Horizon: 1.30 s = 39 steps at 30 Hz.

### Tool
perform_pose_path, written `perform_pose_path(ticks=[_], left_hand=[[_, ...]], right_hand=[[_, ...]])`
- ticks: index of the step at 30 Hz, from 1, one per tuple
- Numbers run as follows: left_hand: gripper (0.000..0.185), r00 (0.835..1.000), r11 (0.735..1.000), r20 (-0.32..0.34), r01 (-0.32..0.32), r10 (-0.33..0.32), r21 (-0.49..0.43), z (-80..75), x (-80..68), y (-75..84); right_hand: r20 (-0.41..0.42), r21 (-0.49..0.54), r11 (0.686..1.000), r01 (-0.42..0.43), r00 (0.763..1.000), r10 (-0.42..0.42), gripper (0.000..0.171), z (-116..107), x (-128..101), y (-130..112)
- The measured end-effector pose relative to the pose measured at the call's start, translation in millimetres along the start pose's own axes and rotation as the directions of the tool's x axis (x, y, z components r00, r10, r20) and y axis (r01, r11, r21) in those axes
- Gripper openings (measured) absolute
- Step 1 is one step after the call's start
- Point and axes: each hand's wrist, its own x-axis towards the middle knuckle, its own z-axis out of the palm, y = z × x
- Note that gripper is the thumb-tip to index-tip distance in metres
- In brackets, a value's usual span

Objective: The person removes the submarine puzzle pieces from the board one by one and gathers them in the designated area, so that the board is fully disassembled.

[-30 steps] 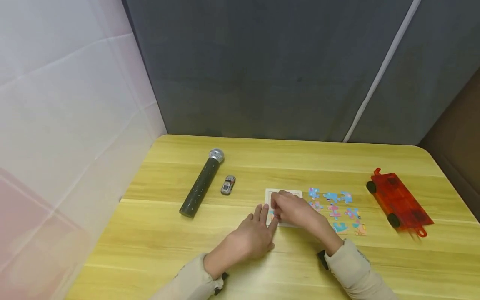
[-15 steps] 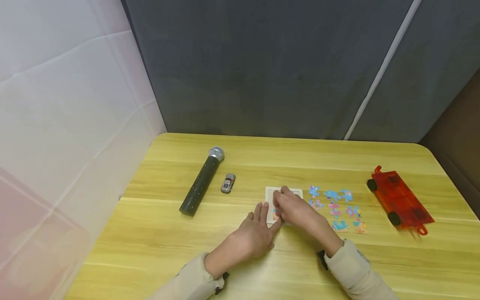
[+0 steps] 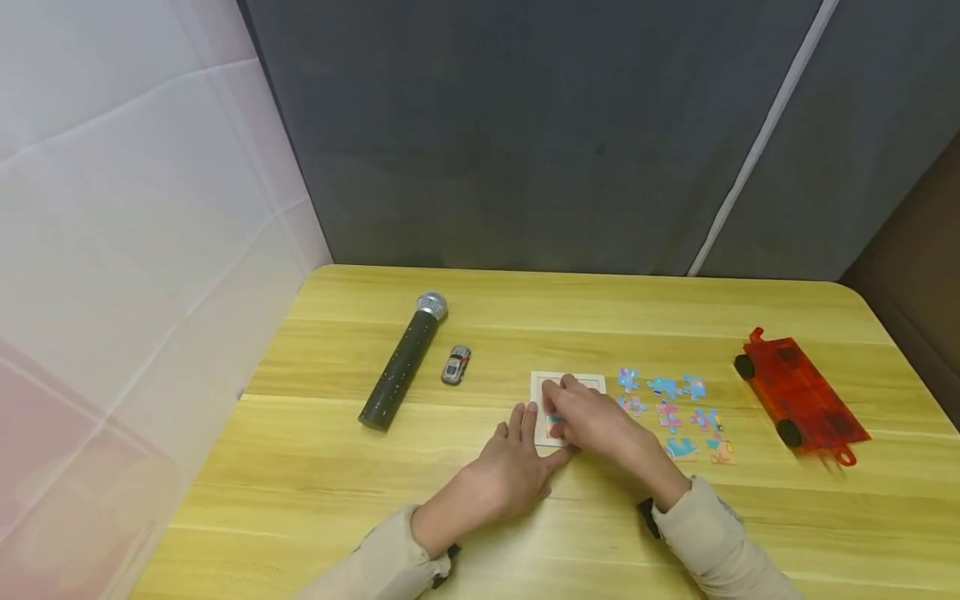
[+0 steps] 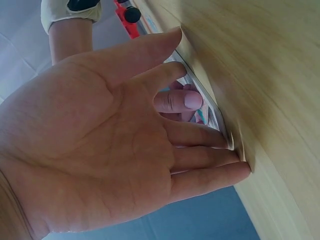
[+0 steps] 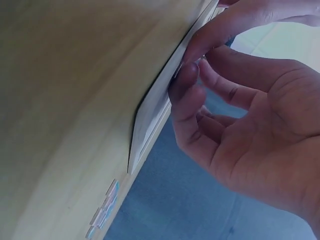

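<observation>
A small white puzzle tray (image 3: 591, 380) lies on the wooden table, partly hidden under both hands. My left hand (image 3: 508, 473) rests with straight fingers at its left and front edges; the left wrist view shows the palm and outstretched fingers (image 4: 197, 159) at the tray's side. My right hand (image 3: 600, 418) is bent over the tray, fingers curled and pinching a puzzle piece (image 3: 553, 422) with orange and teal on it, near the lower left inside corner. In the right wrist view, the fingertips (image 5: 189, 75) meet right at the tray's surface, mostly covering the piece.
Several loose blue, pink and orange puzzle pieces (image 3: 664, 387) lie in rows right of the tray. Farther right is a red translucent toy cart (image 3: 806, 392) with black wheels. To the left are a small toy car (image 3: 456, 365) and a black microphone (image 3: 401, 367).
My right hand has shifted slightly over the tray, and more of the orange and teal piece shows. The left thumb has slid right along the front edge; the other left fingers stay put.
</observation>
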Motion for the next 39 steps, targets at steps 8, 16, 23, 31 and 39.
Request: perform_pose_path(ticks=[8,16,23,31,39], left_hand=[[0.068,1.000,1.000,0.017,0.005,-0.005,-0.012,1.5,3.0,0.7],[0.066,1.000,0.998,0.013,0.015,-0.014,-0.068,4.9,4.4,-0.9],[0.080,0.998,0.996,0.005,0.063,-0.062,-0.070,6.3,-2.3,2.9],[0.087,0.999,0.994,0.009,0.048,-0.048,-0.101,8.0,-3.6,1.2],[0.076,0.999,0.993,-0.001,0.031,-0.032,-0.118,4.4,-0.6,4.0]], right_hand=[[-0.046,0.129,0.964,0.233,0.972,-0.229,0.022,15.5,8.5,38.8],[0.054,0.296,0.937,0.187,0.976,-0.212,0.017,-35.7,-9.4,31.6],[0.292,0.408,0.910,-0.072,0.955,-0.055,0.018,-55.5,-31.5,62.5],[0.263,0.290,0.938,-0.191,0.958,0.114,0.020,-51.6,-32.8,72.8],[0.153,0.176,0.957,-0.232,0.967,0.206,0.028,-45.1,-40.0,72.5]])
